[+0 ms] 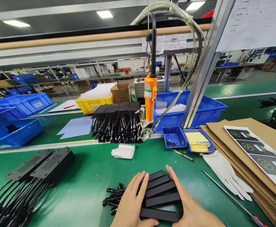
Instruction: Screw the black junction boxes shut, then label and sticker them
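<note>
Several slim black plastic boxes point(161, 199) lie fanned side by side on the green bench, just in front of me. My left hand point(132, 201) presses along their left side with fingers extended, and my right hand point(189, 205) cups the right ends. Together the hands clasp the row between them. Black cables with connector ends point(111, 200) stick out to the left, partly behind my left hand. The lowest box point(158, 215) sits at a slightly different angle from the others.
At left are two larger black cabled boxes point(50, 164). An orange electric screwdriver point(150, 97) hangs ahead, beside stacked cabled units point(116, 123). A white bottle point(123, 151), screw tray point(174, 137), tweezers point(183, 155), white glove point(227, 175), long screwdriver point(232, 198) and cardboard sheets point(251, 176) lie around.
</note>
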A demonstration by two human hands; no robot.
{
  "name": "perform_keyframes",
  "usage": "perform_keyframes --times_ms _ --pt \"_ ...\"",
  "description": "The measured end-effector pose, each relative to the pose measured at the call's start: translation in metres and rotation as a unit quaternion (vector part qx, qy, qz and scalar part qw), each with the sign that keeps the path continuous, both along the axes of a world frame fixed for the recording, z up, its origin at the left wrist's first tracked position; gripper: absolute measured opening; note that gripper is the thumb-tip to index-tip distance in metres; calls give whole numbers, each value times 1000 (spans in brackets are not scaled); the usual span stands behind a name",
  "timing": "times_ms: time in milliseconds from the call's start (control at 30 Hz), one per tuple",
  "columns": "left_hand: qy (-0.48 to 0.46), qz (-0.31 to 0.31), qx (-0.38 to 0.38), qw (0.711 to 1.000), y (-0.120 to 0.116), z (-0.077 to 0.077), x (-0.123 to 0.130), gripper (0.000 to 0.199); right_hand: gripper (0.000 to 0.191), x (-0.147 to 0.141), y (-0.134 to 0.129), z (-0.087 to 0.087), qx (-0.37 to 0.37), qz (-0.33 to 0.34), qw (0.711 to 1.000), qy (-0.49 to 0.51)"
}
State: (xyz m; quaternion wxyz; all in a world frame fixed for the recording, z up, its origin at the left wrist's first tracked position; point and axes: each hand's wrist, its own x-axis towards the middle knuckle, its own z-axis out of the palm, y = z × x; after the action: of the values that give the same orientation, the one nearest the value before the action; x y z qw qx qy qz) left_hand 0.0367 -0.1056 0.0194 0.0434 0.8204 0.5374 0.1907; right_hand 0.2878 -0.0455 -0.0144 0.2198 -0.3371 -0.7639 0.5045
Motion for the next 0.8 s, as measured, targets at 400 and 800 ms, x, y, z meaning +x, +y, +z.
perform_keyframes --times_ms 400,800 --pt "61 77 46 994 2 -44 -34 135 143 -20 9 17 -26 49 998 -37" --pt "48 54 84 994 -2 -19 -11 104 137 -23 -11 -22 66 -52 996 23"
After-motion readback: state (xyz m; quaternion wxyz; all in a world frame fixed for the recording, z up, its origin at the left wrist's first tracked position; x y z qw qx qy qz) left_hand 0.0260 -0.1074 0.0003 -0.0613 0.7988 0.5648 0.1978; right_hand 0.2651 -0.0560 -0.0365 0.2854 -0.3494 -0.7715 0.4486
